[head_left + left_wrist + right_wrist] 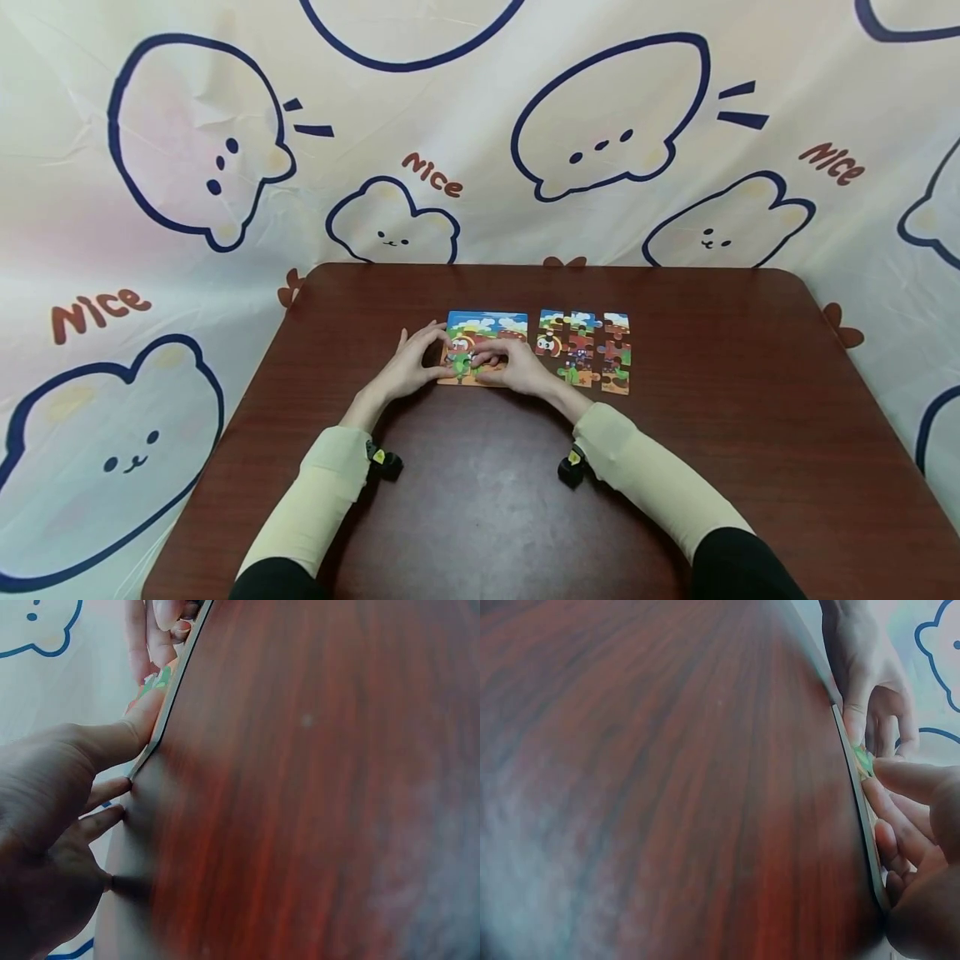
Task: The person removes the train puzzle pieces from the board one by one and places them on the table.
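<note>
A jigsaw puzzle board (487, 321) with a bright cartoon picture lies toward the far side of the table. At its left edge my left hand (412, 364) holds it, the thumb on the front left part and the fingers along the side. My right hand (517, 367) reaches over the board's front and pinches a small green-patterned puzzle piece (864, 760) close to the left thumb. The right hand's fingers partly hide the piece and the board's lower right. To the right lie loose puzzle pieces (582, 343) grouped in columns, some interlocked.
The brown wooden table (480, 492) has rounded far corners. Behind it hangs a pale cloth (480, 108) printed with cartoon animals and lettering. A small black camera (388, 465) sits on the left wrist, another black camera (572, 469) on the right.
</note>
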A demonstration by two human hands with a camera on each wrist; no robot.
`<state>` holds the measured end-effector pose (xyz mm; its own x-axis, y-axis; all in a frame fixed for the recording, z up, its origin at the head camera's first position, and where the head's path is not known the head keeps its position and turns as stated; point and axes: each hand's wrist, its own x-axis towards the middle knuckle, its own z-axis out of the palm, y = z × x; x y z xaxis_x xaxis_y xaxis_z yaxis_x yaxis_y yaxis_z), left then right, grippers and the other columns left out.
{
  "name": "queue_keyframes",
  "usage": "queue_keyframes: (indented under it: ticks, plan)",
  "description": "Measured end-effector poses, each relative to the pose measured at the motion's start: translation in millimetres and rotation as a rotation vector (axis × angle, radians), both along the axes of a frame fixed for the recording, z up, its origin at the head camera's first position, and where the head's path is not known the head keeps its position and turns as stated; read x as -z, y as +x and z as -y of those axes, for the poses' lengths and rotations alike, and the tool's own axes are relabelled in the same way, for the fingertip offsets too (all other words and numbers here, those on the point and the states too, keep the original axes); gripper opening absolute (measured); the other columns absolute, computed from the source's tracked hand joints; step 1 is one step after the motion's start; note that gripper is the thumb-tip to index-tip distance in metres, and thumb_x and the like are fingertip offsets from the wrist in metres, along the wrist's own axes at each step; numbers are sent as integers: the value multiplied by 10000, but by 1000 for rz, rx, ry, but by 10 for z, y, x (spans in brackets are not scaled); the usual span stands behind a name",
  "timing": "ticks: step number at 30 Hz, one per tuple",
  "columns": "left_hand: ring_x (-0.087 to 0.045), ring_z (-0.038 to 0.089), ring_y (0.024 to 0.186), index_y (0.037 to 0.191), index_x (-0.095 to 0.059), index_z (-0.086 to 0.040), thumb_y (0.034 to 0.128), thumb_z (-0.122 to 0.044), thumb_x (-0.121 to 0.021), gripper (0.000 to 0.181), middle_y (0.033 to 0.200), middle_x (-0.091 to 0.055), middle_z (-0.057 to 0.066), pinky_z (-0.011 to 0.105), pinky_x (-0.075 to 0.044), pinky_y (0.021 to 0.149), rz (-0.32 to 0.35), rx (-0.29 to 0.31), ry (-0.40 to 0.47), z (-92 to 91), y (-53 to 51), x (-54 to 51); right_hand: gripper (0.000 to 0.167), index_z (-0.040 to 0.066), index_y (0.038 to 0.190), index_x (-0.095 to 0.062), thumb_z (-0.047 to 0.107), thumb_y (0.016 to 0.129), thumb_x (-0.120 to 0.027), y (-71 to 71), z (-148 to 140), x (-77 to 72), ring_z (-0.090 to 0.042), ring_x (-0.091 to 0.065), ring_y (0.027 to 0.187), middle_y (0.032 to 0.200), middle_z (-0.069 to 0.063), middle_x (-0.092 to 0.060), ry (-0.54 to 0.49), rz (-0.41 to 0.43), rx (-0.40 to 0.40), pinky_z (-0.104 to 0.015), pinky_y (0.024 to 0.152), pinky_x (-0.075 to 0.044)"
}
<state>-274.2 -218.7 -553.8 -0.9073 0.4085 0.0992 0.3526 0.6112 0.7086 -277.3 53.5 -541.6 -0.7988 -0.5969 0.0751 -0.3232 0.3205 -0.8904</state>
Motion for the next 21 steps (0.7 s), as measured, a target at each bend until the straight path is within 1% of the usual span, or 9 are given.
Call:
queue_keyframes:
  ticks: [3,6,7,9,13,15,17,20,21]
  plan:
    - [-253,441,1697,1233,-631,-185,964,-317,-866,380,1701,-487,218,824,65,1298,4,12,13,-9,46,-70,446,13,1417,-724,64,984,-815,2,9,-12,-160,-713,973,1155,-164,-824,8,-13,-2,-292,903,-588]
    - [-246,436,1702,1256,-639,-138,971,-238,-860,374,1713,-473,220,806,75,1311,26,4,4,-40,92,-160,439,10,1414,-727,48,984,-808,1,20,-21,-191,-730,987,1153,-173,-830,1,-14,3,-294,907,-595]
    - [-241,438,1703,1253,-641,-130,965,-210,-864,373,1716,-469,219,797,74,1317,41,-1,4,-58,115,-209,440,7,1414,-725,41,982,-808,0,26,-24,-193,-733,989,1153,-178,-832,-2,-12,8,-290,908,-597]
    - [-234,431,1708,1262,-639,-117,967,-172,-859,372,1725,-460,213,780,84,1328,53,-8,1,-67,117,-212,443,2,1414,-722,29,979,-806,4,41,-33,-156,-730,970,1149,-186,-833,-9,-2,19,-283,904,-599]
    - [-247,466,1694,1249,-641,-107,963,-146,-858,362,1712,-467,238,798,76,1317,35,0,21,-54,119,-186,454,12,1412,-722,18,968,-815,22,71,-52,-86,-701,914,1132,-189,-834,-12,14,52,-260,867,-587]
    - [-253,482,1686,1247,-645,-110,958,-146,-860,362,1705,-471,249,807,70,1311,23,6,29,-43,121,-174,457,27,1413,-725,15,966,-816,35,84,-56,-88,-697,899,1122,-180,-835,-6,15,67,-257,848,-575]
    - [-256,476,1687,1249,-650,-119,955,-153,-863,364,1706,-474,242,799,66,1317,22,4,28,-39,128,-178,452,49,1408,-733,31,965,-821,40,99,-50,-119,-705,896,1107,-154,-840,11,-2,83,-248,838,-556]
    - [-251,448,1698,1275,-659,-127,957,-162,-864,380,1717,-471,222,774,65,1334,31,2,17,-39,134,-195,451,68,1395,-742,57,955,-835,50,126,-36,-137,-705,885,1080,-117,-843,41,-38,112,-251,831,-537]
    - [-249,443,1701,1283,-665,-130,960,-165,-861,379,1721,-467,217,770,65,1337,33,1,13,-38,137,-199,450,75,1391,-745,73,951,-842,51,136,-29,-131,-701,880,1068,-101,-844,51,-54,123,-247,849,-513]
